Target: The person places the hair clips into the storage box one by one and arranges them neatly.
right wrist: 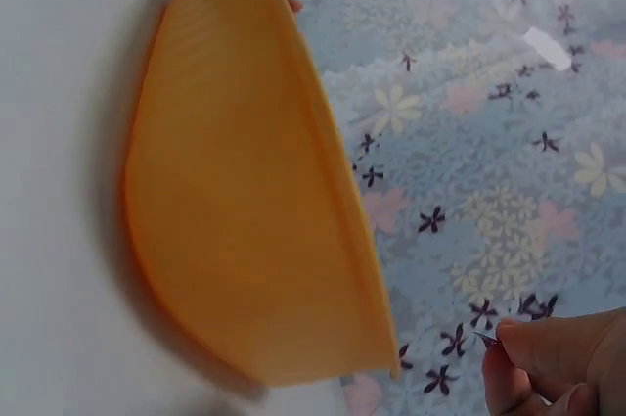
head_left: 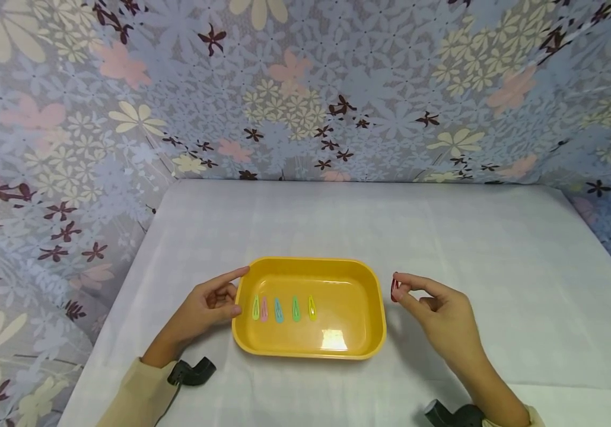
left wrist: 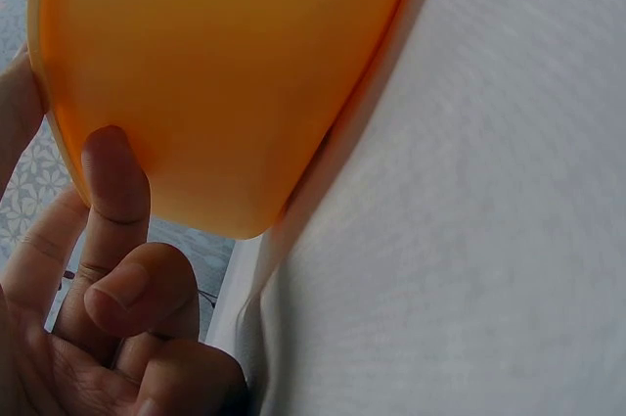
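A yellow tray [head_left: 345,284] sits on the white cloth, and hair snap clips lie in a row in its left half: a yellow-green clip [head_left: 255,308], a pink clip [head_left: 264,309], a blue clip [head_left: 279,311], a green clip [head_left: 296,309] and a yellow clip [head_left: 312,308]. My left hand [head_left: 206,303] grips the tray's left end. One of its fingertips [left wrist: 115,166] presses the outer wall in the left wrist view. Just beyond the right rim, my right hand [head_left: 441,314] pinches a dark red hair clip [head_left: 394,287] between thumb and forefinger, mostly hidden by fingers in the right wrist view.
White cloth [head_left: 497,237] covers the table around the tray. Flower-patterned fabric [head_left: 305,89] hangs behind and on both sides. A black wrist camera [head_left: 192,372] is strapped at the left sleeve, another black camera [head_left: 452,414] at the right wrist.
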Available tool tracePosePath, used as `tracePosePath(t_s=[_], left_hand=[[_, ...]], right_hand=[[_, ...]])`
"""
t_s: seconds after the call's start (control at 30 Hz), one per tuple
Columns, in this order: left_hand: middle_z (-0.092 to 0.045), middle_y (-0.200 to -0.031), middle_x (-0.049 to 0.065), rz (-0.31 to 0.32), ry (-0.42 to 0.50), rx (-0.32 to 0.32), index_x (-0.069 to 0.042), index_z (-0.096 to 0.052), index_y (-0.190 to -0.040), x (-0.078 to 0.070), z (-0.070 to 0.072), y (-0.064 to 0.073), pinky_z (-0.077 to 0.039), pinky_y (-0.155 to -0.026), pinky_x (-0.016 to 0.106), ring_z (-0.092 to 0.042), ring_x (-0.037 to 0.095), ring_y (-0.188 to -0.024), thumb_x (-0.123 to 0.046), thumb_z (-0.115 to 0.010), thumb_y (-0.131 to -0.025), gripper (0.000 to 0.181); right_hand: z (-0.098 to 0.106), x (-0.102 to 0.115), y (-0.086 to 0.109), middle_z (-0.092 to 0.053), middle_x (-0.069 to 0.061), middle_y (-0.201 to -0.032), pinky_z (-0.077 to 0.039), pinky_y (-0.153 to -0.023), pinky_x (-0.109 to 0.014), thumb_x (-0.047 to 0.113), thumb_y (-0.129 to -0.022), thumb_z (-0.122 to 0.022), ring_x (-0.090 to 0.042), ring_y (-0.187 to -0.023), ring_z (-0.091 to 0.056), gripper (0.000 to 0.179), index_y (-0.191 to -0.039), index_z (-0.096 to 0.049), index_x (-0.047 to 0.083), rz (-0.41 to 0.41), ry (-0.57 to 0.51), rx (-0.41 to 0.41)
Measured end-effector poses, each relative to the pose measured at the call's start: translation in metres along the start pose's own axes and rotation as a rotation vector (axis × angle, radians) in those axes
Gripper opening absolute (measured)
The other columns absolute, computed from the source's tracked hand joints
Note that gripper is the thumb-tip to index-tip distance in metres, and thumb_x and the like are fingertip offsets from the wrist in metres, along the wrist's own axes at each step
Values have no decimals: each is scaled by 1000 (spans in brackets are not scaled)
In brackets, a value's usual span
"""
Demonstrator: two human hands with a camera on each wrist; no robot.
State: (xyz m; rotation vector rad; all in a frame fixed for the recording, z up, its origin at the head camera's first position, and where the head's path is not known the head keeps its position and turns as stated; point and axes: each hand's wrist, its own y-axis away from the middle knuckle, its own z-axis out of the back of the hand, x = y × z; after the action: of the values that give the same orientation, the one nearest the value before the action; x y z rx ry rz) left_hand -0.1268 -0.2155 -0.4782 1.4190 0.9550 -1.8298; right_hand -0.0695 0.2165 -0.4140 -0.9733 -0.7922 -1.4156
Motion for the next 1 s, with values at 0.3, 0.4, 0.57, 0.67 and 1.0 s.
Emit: tracePosePath(t_s=[0.3, 0.4, 0.57, 0.67, 1.0], left_hand=[[-63, -101, 24, 6, 11, -6, -2, -42, -155, 1, 0, 2, -52, -69, 25, -61, 17, -77, 4, -69, -94, 67], [-63, -101, 24, 9, 8, -7, -2, -42, -155, 1, 0, 2, -52, -69, 24, -60, 17, -77, 4, -69, -94, 67], [-65, -100, 22, 28, -16, -20, -3, -43, -155, 0, 0, 2, -53, -69, 24, -61, 18, -77, 4, -70, -93, 67], [-66, -99, 19, 38, -39, -23, -5, -44, -155, 0, 0, 2, -52, -68, 23, -60, 18, -76, 3, -71, -93, 67], [-67, -100, 20, 3, -34, -1, -5, -42, -156, 0, 0, 0, -51, -66, 24, -61, 17, -75, 4, -71, -93, 69]], right_hand=[[-25, 21, -3, -69, 9, -87, -29, -38, -24, 20, -89, -82, -7, -43, -32, 23, -111, -80, 19, 145, 160, 29], [-38, 26, -4, -68, 12, -86, -31, -41, -23, 15, -86, -84, -5, -46, -34, 22, -108, -80, 18, 228, 215, 76], [-63, 32, -8, -69, 14, -85, -31, -44, -23, 13, -85, -85, -3, -48, -34, 20, -105, -81, 16, 310, 281, 150], [-74, 34, -9, -69, 14, -85, -29, -44, -23, 11, -85, -84, -3, -46, -32, 20, -105, -81, 14, 289, 277, 175], [-97, 33, -18, -69, 10, -82, -32, -47, -23, 6, -86, -83, -4, -47, -33, 18, -104, -81, 8, 243, 294, 255]])
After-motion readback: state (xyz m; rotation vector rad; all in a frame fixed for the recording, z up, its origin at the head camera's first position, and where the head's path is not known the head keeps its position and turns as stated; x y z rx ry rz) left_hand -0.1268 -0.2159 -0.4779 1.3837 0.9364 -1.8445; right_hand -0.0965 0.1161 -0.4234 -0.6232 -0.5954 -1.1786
